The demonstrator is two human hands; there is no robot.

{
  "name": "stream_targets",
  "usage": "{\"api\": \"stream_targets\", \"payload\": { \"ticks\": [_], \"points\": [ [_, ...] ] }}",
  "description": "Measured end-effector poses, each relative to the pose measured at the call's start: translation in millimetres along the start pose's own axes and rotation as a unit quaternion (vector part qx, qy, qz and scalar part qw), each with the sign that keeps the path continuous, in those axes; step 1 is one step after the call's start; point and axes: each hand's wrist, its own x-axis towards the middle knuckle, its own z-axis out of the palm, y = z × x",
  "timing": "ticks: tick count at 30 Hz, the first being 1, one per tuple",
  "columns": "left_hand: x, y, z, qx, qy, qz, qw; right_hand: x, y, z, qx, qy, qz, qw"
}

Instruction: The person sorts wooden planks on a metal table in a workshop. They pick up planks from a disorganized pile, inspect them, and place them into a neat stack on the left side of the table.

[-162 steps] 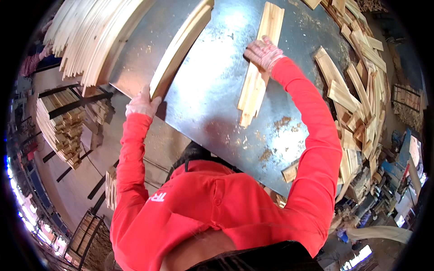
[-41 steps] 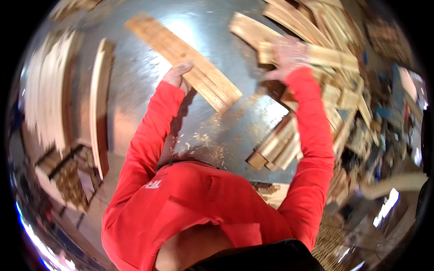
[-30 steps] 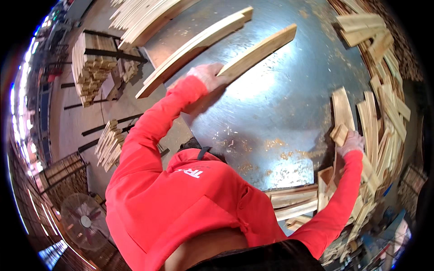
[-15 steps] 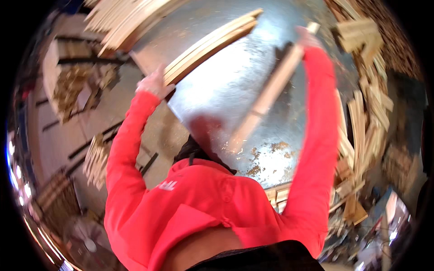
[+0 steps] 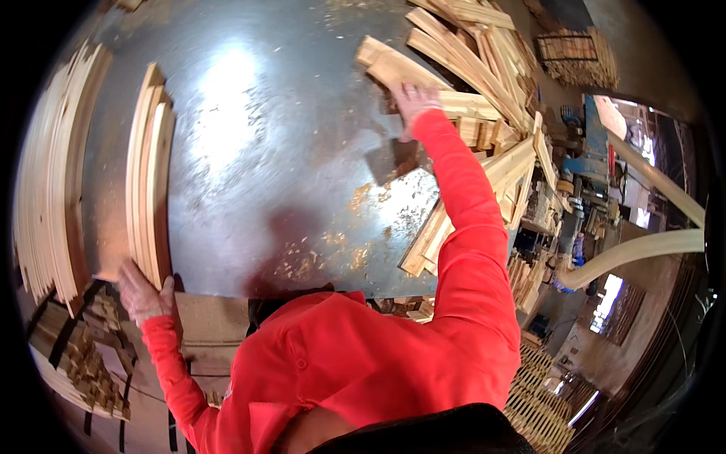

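My left hand (image 5: pixel 147 296) is closed round the near end of a short stack of narrow wooden boards (image 5: pixel 156 193), thumb on the right side and fingers on the left. The boards lie lengthwise on a grey metal tabletop (image 5: pixel 249 189). Farther off to the right, my right hand (image 5: pixel 417 106) reaches out with its fingers stretched and apart. Its fingertips are at the edge of a wooden board (image 5: pixel 404 66) that lies slanted at the left side of a loose heap of boards (image 5: pixel 503 83). The hand casts a shadow on the metal beside it.
A larger stack of long boards (image 5: pixel 64 166) lies along the table's left side. More bundled timber (image 5: pixel 91 371) sits below at the left. Past the heap on the right are a bundle of sticks (image 5: pixel 578 57), machinery and a pale hose (image 5: pixel 643 253).
My view has turned to the right. The right hand, which held a long board over the tabletop, is now at the heap with fingers stretched. My left hand stays at the short stack's end.
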Motion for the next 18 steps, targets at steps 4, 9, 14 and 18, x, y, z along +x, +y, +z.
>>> {"api": "stream_targets", "payload": {
  "ticks": [4,9,14,18],
  "points": [
    [13.5,45.5,-25.0,-0.036,0.268,0.078,0.960,-0.2,63.5,83.0,-0.013,0.060,-0.006,0.998],
    [34.3,197.4,-12.8,-0.487,0.014,0.129,0.864,-18.7,-12.4,-74.0,0.191,0.101,-0.167,0.962],
    [65.8,382.8,-92.4,-0.529,-0.089,0.275,0.798,-102.0,-58.9,-255.9,0.524,0.164,-0.319,0.772],
    [81.5,412.1,-83.3,-0.685,-0.197,0.244,0.658,-32.2,-16.2,-136.1,0.400,0.209,-0.214,0.866]
  ]
}}
